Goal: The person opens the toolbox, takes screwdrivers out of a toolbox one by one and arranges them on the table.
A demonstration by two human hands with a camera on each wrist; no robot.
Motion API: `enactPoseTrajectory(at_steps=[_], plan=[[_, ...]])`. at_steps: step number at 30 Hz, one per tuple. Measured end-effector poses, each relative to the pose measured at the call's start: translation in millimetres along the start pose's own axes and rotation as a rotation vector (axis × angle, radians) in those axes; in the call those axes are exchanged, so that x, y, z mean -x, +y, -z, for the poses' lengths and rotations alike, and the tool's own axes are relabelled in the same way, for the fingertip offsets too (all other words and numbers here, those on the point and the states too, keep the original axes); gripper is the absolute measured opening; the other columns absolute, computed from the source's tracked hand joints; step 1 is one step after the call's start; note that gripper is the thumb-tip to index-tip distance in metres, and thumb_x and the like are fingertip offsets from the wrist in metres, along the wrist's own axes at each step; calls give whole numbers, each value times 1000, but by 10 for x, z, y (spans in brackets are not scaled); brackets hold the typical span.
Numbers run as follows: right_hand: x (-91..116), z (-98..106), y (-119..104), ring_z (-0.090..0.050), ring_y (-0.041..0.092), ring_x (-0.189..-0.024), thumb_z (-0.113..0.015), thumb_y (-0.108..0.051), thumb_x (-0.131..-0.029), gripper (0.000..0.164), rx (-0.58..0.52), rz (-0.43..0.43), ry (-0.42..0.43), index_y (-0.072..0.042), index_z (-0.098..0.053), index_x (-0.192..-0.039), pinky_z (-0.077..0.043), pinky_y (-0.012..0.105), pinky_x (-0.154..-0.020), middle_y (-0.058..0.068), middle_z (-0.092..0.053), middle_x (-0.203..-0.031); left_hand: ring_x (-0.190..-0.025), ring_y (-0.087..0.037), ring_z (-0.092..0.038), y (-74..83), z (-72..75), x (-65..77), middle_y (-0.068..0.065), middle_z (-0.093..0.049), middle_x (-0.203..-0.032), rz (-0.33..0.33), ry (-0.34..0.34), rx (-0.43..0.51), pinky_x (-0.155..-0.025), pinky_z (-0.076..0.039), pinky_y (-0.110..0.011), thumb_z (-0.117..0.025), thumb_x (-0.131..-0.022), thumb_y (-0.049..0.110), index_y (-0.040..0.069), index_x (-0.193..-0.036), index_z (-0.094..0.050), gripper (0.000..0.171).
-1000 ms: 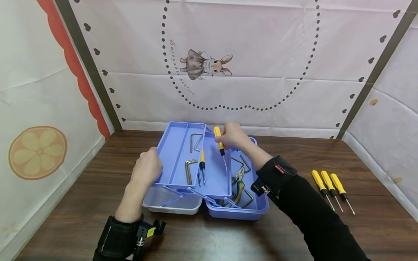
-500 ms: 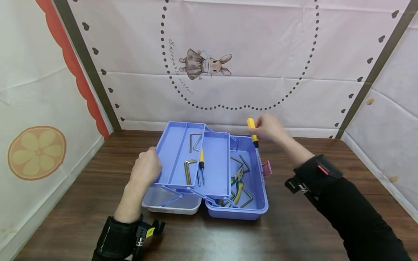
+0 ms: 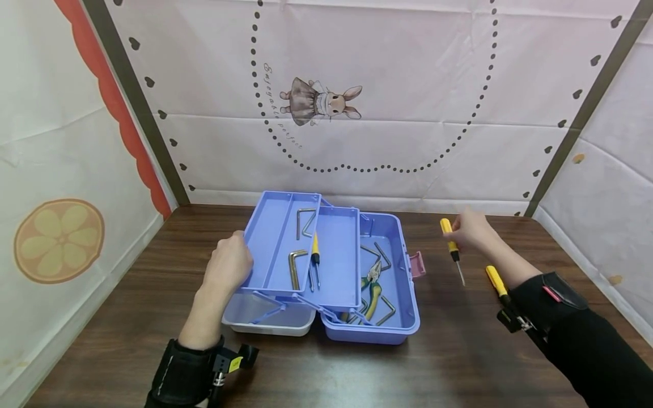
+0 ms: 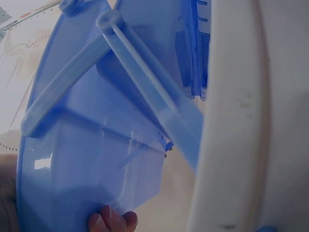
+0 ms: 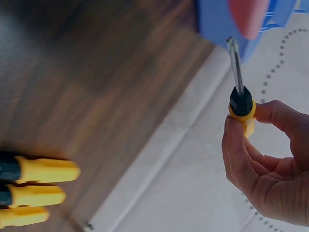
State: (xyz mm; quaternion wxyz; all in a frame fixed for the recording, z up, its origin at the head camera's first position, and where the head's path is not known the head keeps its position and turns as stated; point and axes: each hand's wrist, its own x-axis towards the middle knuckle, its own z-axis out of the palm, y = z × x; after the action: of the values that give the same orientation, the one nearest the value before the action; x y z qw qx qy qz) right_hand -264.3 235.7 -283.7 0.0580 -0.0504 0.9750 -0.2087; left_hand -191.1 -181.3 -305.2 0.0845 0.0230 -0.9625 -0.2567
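Observation:
My left hand [image 3: 228, 262] grips the left edge of the upper tray [image 3: 266, 241] of a blue toolbox [image 3: 369, 338]; in the left wrist view its fingertips [image 4: 112, 220] curl against the tray's underside. Right of the box, above the table, my right hand [image 3: 473, 230] pinches a yellow-and-black screwdriver [image 3: 446, 228] by its handle, shaft pointing down. The right wrist view shows the thumb and fingers around that handle [image 5: 248, 126]. Another yellow-handled screwdriver [image 3: 316, 249] lies in the lower tray [image 3: 339, 255], partly under the upper one.
Pliers [image 3: 374, 296] and several hex keys [image 3: 389, 309] lie in the box bottom; more hex keys [image 3: 294, 269] sit in the upper tray. Three screwdrivers [image 5: 48, 170] lie on the table at right, mostly behind my right forearm in the head view. A pink latch [image 3: 417, 264] sticks out.
My right hand has carried the screwdriver from above the lower tray rightward, past the toolbox, and lowered it towards the table. My left hand has stayed on the upper tray.

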Motion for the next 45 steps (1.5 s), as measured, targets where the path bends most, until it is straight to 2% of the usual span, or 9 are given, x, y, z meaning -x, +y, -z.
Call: enactPoseTrajectory(at_steps=[3, 9, 15, 19, 25, 30, 33, 38, 45], plan=[[22, -54, 151, -52, 12, -44, -57, -13, -82, 26, 37, -31, -14, 0, -55, -60, -40, 25, -44, 6, -57, -51, -68, -40, -59, -7, -6, -1, -36, -55, -90, -5, 13, -5, -51, -47, -46, -33, -86, 0, -18, -109, -44, 31], [92, -175, 426, -47, 13, -40, -57, -10, -80, 36, 47, -74, -44, -11, -41, -48, -34, 23, -40, 0, -45, -42, -70, -43, -59, -12, -17, -4, -37, -55, -90, -18, 28, -14, -53, -47, -48, -33, -85, -1, -18, -110, -44, 32], [165, -276, 601, -52, 16, -42, -57, -11, -80, 28, 80, -124, -47, -5, -44, -57, -39, 23, -40, 3, -47, -46, -69, -42, -59, -13, -18, 0, -37, -55, -89, -21, 29, -15, -52, -47, -48, -34, -85, -1, -19, -108, -44, 31], [202, -316, 684, -51, 15, -39, -56, -10, -79, 25, 105, -120, -28, -2, -46, -57, -40, 23, -38, 3, -46, -44, -69, -43, -59, -7, -12, 2, -37, -55, -89, -22, 36, -16, -52, -47, -48, -34, -85, -1, -18, -108, -44, 31], [224, -376, 762, -49, 13, -38, -57, -7, -74, 18, 133, -121, -16, 4, -48, -65, -42, 25, -40, 7, -49, -48, -69, -43, -58, -11, -12, 2, -36, -55, -88, -21, 46, -18, -52, -46, -48, -34, -85, 0, -17, -106, -46, 29], [218, -413, 781, -49, 13, -37, -57, -5, -73, 16, 141, -131, -28, 3, -49, -62, -42, 25, -40, 7, -50, -47, -66, -41, -59, -11, -17, 9, -36, -55, -87, -21, 34, -11, -50, -46, -46, -34, -85, 0, -18, -106, -45, 29], [211, -430, 788, -50, 14, -39, -58, -4, -72, 14, 145, -142, -34, 4, -50, -63, -42, 25, -40, 9, -50, -51, -66, -40, -59, -10, -16, 13, -36, -55, -87, -20, 31, -8, -50, -46, -46, -34, -86, 0, -18, -107, -45, 29], [197, -460, 798, -51, 18, -43, -59, -3, -72, 14, 169, -171, -40, 8, -50, -69, -43, 26, -41, 13, -49, -58, -67, -40, -59, -10, -15, 17, -35, -55, -88, -18, 26, -5, -51, -47, -46, -33, -86, 0, -18, -107, -45, 30], [187, -479, 786, -51, 17, -41, -61, -5, -72, 17, 195, -190, -54, 8, -50, -70, -43, 25, -39, 13, -49, -58, -67, -40, -59, -9, -13, 14, -35, -55, -88, -16, 30, -7, -51, -47, -46, -33, -86, 0, -18, -108, -45, 31]])
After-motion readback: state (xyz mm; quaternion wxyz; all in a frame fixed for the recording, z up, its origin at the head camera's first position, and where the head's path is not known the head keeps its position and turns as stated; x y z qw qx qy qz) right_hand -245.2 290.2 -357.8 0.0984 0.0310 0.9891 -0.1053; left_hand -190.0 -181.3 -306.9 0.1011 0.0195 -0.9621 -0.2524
